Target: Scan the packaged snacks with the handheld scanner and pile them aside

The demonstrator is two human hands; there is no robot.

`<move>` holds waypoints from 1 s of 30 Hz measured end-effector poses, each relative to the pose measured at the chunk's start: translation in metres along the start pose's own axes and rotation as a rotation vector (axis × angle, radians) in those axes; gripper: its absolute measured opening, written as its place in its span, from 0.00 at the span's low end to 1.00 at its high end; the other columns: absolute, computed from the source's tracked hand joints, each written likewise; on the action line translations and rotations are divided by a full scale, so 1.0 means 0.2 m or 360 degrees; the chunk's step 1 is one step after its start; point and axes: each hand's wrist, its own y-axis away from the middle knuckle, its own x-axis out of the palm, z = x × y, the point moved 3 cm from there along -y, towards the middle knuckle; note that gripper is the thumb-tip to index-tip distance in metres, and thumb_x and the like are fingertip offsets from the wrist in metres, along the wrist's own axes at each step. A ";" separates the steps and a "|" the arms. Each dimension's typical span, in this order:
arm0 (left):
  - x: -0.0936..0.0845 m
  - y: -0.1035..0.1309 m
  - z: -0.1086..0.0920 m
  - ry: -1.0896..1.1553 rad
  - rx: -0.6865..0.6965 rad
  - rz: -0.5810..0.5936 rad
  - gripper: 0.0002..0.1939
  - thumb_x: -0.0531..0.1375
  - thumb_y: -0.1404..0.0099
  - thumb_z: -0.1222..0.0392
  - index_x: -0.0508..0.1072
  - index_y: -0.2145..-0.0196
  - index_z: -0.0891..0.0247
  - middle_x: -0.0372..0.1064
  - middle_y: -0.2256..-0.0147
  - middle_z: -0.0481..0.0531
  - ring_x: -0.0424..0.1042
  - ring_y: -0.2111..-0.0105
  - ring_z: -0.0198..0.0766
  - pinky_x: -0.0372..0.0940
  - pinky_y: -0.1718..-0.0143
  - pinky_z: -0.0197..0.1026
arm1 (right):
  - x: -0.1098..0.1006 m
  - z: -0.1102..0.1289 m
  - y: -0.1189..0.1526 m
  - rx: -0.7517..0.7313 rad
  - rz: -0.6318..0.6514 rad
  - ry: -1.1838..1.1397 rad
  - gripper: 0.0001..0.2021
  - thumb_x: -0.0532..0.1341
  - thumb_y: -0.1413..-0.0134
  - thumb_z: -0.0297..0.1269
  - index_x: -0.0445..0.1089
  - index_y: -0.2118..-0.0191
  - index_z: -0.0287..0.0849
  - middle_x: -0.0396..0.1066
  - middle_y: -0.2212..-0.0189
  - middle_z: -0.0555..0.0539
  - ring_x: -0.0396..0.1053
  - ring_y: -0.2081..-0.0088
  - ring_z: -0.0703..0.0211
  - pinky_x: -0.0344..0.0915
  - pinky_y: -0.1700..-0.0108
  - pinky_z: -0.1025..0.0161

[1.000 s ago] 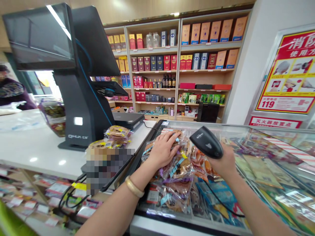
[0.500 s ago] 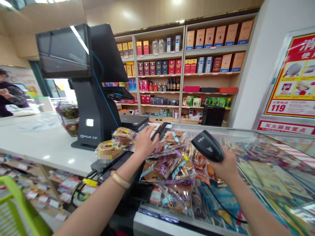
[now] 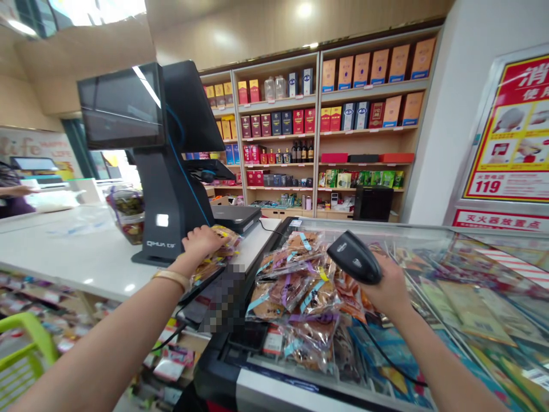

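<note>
Shelving unit (image 3: 318, 137) behind the register (image 3: 171, 194), boxes and bottles in rows on it. Glass-topped case (image 3: 278, 392) to the register's right, colourful packaged goods showing through the glass. White counter (image 3: 81, 252) under the register, running off to its left. Red-and-yellow wall sign (image 3: 512, 137) far to the register's right. Another person (image 3: 11, 197) left of the register, well back, cut by the frame edge; one forearm reaching out. Green basket (image 3: 40, 339) in front and to the left of the register, partly cropped. Packet pile (image 3: 295, 297), clear wrap with blue and purple strips, on the case, right of the register and nearer the camera. Jar-like container (image 3: 128, 217) just left of the register, on the counter.

Left hand (image 3: 201, 243) just in front of the register's base, palm down, fingers bent over the yellow-marked packets (image 3: 225, 233); fingertips partly hidden, cannot tell if it pinches any. Those packets: beside the register's base, on its right. Right hand (image 3: 388, 286) well right of the register, over the case, wrapped round the handle of a black scanner (image 3: 354, 257), scanner head tilted up toward the register's side. Gold-coloured bangle (image 3: 172, 278) on the left wrist, in front of the register.
</note>
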 end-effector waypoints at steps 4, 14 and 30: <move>-0.02 0.06 -0.06 -0.0128 0.0103 -0.0102 0.34 0.61 0.50 0.43 0.67 0.51 0.69 0.67 0.49 0.71 0.64 0.47 0.61 0.58 0.50 0.53 | 0.00 0.01 -0.01 0.0000 0.0001 -0.0027 0.05 0.58 0.55 0.37 0.68 0.70 0.44 0.72 0.76 0.48 0.70 0.73 0.55 0.64 0.70 0.63; -0.08 0.09 -0.09 -0.0074 0.0312 -0.0141 0.16 0.53 0.41 0.49 0.69 0.62 0.64 0.73 0.60 0.68 0.70 0.55 0.60 0.61 0.58 0.51 | 0.00 0.04 -0.02 0.0036 0.0087 -0.0060 0.02 0.58 0.54 0.35 0.67 0.72 0.44 0.69 0.77 0.49 0.68 0.74 0.56 0.61 0.72 0.63; -0.13 0.30 -0.25 0.2093 0.0192 -0.0144 0.21 0.64 0.55 0.51 0.55 0.73 0.58 0.62 0.77 0.41 0.69 0.78 0.35 0.63 0.78 0.36 | 0.02 0.07 -0.02 -0.0022 0.0154 -0.0149 0.09 0.61 0.53 0.38 0.71 0.63 0.43 0.74 0.70 0.46 0.71 0.69 0.54 0.65 0.67 0.62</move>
